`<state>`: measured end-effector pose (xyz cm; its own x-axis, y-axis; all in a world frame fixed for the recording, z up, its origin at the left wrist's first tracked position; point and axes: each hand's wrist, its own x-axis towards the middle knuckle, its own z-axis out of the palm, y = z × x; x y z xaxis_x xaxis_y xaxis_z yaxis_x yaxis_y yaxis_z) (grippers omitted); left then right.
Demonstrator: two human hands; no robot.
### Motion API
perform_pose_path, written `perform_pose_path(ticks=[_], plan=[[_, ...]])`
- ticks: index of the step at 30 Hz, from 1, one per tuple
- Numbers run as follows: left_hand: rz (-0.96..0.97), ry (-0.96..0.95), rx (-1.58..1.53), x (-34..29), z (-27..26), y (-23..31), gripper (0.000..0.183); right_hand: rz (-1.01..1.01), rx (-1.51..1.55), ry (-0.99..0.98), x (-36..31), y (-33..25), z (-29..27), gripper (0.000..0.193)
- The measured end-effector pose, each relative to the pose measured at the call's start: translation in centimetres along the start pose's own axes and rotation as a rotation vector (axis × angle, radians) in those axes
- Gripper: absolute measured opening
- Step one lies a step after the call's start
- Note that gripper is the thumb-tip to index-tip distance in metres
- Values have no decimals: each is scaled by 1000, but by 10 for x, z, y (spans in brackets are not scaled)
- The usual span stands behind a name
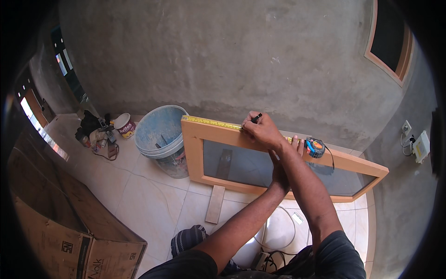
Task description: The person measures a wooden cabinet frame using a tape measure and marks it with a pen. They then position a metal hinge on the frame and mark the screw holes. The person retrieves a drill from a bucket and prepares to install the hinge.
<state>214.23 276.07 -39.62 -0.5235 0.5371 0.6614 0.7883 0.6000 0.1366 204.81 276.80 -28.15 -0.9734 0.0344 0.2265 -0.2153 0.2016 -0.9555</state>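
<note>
A wooden window frame with dark glass stands on its long edge on the floor. Along its top edge lies the yellow blade of a tape measure, starting at the left corner; the case rests near the middle right. My right hand is closed around a black marker, low over the blade. My forearms cross, the right one above. Behind it, my left hand is partly hidden, its fingers over the blade and top edge beside the case, holding the tape against the wood.
A blue-grey bucket stands against the frame's left end. Beyond it are a small paint tub and a pile of tools. A large cardboard box fills the lower left. A wood offcut lies under the frame; cables run by my feet.
</note>
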Motion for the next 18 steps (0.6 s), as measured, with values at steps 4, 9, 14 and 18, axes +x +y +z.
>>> perform_pose_path(ticks=[4, 9, 14, 18], plan=[[2, 15, -39, 1, -4, 1, 78, -9, 11, 30, 0, 3, 1, 11], [0, 28, 47, 1, -4, 1, 80, 43, 95, 37, -3, -2, -1, 15], [-17, 20, -107, -2, -5, -5, 78, -9, 228, 148, -37, -31, -40, 19], [-36, 68, -90, 2, -16, -2, 78, -153, -795, 159, -93, -88, -95, 52]])
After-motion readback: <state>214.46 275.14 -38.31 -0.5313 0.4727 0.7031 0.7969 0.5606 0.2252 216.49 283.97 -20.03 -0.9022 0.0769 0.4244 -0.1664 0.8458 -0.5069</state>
